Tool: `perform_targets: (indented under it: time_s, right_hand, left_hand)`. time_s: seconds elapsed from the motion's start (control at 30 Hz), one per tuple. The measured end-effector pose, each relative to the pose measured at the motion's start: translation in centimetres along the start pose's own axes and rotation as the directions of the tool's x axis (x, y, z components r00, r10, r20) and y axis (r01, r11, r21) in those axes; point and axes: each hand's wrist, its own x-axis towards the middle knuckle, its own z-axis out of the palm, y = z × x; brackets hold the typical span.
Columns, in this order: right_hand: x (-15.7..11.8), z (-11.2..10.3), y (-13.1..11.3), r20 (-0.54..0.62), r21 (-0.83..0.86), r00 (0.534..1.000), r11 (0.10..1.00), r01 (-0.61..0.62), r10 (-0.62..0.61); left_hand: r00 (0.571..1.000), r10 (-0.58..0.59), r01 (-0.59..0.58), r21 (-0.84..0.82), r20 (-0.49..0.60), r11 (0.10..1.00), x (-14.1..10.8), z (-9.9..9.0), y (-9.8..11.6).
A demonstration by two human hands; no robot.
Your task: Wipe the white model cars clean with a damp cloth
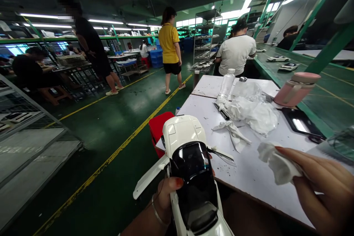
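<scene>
A white model car (184, 127) with a black roof and both doors swung out is in my left hand (166, 195). The thumb presses on the car's side by the dark glass, and fingertips show past its far side. My right hand (323, 180), at the right edge, pinches a crumpled white tissue (279, 164) above the table, apart from the car. On the white table (249, 169) beside the car lies another crumpled tissue (233, 134).
Clear plastic bags (257, 110), a clear bottle (227, 83), a pink thermos (297, 90) and a phone (301, 121) sit on the table. Left are a red stool (159, 127) and a metal rack (35, 125). A person in yellow (169, 44) stands in the aisle.
</scene>
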Motion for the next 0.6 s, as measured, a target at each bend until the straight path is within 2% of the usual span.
perform_targets:
  time_s: [0.07,0.2,0.33,0.43,0.6]
  right_hand:
    - [-0.3,0.1,-0.1,0.001,0.0,0.999,0.999,-0.046,0.046]
    - [0.0,0.2,-2.7,0.003,0.039,0.981,0.98,-0.195,0.195]
    - [0.6,0.1,-4.3,-0.006,0.036,0.975,0.974,-0.223,0.223]
    - [0.6,0.2,-3.8,-0.028,0.016,0.974,0.974,-0.226,0.227]
    - [-0.7,0.9,-1.0,-0.061,-0.088,0.972,0.969,-0.23,0.225]
  left_hand:
    - [0.999,0.019,-0.019,-0.004,0.039,1.0,0.2,0.2,0.0]
    - [0.996,0.011,-0.005,-0.061,0.091,0.998,0.7,0.6,0.1]
    - [0.994,-0.013,0.026,-0.114,0.111,0.993,0.9,1.2,0.7]
    - [0.989,-0.022,0.046,-0.166,0.148,0.985,0.9,1.5,1.1]
    - [0.986,0.002,0.027,-0.173,0.164,0.985,0.8,0.9,1.3]
